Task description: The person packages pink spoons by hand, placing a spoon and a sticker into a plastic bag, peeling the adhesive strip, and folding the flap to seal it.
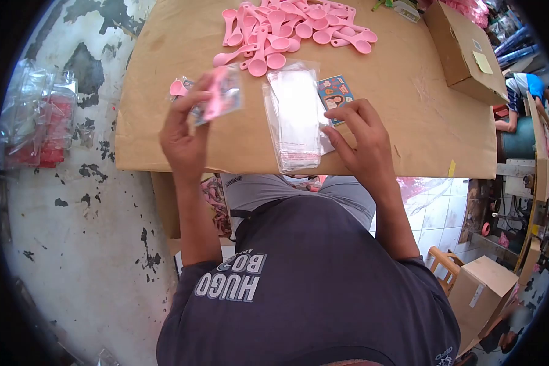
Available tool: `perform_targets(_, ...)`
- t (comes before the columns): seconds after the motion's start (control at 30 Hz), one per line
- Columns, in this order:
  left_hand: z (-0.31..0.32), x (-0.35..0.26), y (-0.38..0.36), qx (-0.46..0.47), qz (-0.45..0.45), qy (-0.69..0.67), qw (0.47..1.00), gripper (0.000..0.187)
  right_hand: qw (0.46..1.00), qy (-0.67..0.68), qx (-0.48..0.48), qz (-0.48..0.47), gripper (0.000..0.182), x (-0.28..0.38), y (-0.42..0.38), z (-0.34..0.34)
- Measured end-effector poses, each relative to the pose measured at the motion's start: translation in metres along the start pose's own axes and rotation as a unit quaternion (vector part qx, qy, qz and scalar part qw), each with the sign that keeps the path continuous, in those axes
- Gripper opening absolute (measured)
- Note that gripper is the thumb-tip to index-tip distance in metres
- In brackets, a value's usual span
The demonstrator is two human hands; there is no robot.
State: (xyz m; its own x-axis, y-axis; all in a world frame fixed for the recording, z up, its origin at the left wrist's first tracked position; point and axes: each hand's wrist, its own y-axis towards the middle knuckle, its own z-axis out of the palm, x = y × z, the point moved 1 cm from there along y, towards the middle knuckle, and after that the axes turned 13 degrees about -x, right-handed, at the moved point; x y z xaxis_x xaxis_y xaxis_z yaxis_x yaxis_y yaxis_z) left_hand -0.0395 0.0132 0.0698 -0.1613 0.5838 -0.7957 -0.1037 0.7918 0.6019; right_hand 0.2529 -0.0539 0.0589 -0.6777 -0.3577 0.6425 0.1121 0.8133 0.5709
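My left hand (188, 131), raised over the left part of the table, is closed on a clear plastic packet (229, 94). Inside the packet a pink measuring spoon and a printed card show, slightly blurred. Beneath and behind that hand, another packet with a pink spoon (178, 88) lies on the table, partly hidden. My right hand (366, 134) hovers at the right edge of a stack of clear plastic bags (296, 119), thumb and forefinger apart. Just beyond its fingertips lie blue printed cards (335, 90), partly covered by the hand.
A heap of pink measuring spoons (280, 27) covers the far middle of the brown-covered table (409, 146). A cardboard box (463, 52) stands at the far right corner. Plastic-wrapped bundles (39, 122) sit off to the left. Another person (518, 91) is at the far right.
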Motion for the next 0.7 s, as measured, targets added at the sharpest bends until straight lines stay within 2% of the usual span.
perform_targets(0.03, -0.009, 0.000, 0.004, 0.007, 0.002, 0.000, 1.000, 0.027, 0.999, -0.015, 0.006, -0.033, 0.029, -0.001, -0.001, 0.000)
perform_targets(0.1, -0.023, -0.001, 0.011, 0.019, -0.001, 0.247, 0.969, 0.038, 0.998, -0.022, 0.024, -0.046, 0.029, 0.005, 0.000, 0.003)
perform_targets(0.13, -0.028, 0.001, 0.009, 0.035, 0.008, 0.287, 0.957, 0.049, 0.996, -0.028, 0.050, -0.063, 0.028, 0.008, 0.000, 0.005)
perform_targets(0.27, -0.028, 0.010, -0.010, 0.044, -0.002, 0.282, 0.958, 0.054, 0.993, -0.047, 0.058, -0.087, 0.026, 0.003, -0.007, 0.020)
perform_targets(0.33, -0.018, 0.010, -0.021, 0.049, -0.005, 0.273, 0.961, 0.040, 0.995, -0.045, 0.058, -0.073, 0.020, -0.001, -0.008, 0.025)
perform_targets(0.37, -0.012, 0.007, -0.027, 0.044, -0.009, 0.274, 0.961, 0.040, 0.994, -0.044, 0.064, -0.076, 0.020, -0.001, -0.007, 0.026)
perform_targets(0.43, 0.004, 0.001, -0.038, -0.007, -0.017, 0.180, 0.984, 0.031, 0.997, -0.034, 0.040, -0.057, 0.014, 0.000, -0.003, 0.025)
perform_targets(0.47, 0.009, 0.001, -0.044, 0.001, -0.023, 0.135, 0.991, 0.033, 0.997, -0.036, 0.043, -0.061, 0.014, 0.002, 0.000, 0.023)
perform_targets(0.53, 0.021, -0.006, -0.062, 0.053, -0.188, 0.054, 0.979, 0.037, 0.997, -0.026, -0.012, -0.075, 0.011, 0.010, 0.006, 0.017)
perform_targets(0.57, 0.026, -0.009, -0.062, 0.049, -0.189, 0.052, 0.979, 0.037, 0.996, -0.027, -0.009, -0.079, 0.011, 0.016, 0.008, 0.012)
perform_targets(0.63, 0.036, -0.018, -0.059, 0.164, -0.350, -0.124, 0.914, 0.043, 0.994, -0.019, 0.023, -0.106, 0.014, 0.030, 0.007, 0.002)
perform_targets(0.67, 0.041, -0.022, -0.058, 0.162, -0.350, -0.126, 0.914, 0.043, 0.994, -0.020, 0.025, -0.107, 0.014, 0.035, 0.005, 0.000)
perform_targets(0.7, 0.047, -0.024, -0.057, 0.153, -0.421, -0.197, 0.872, 0.042, 0.989, 0.000, 0.044, -0.138, 0.014, 0.041, 0.003, 0.000)
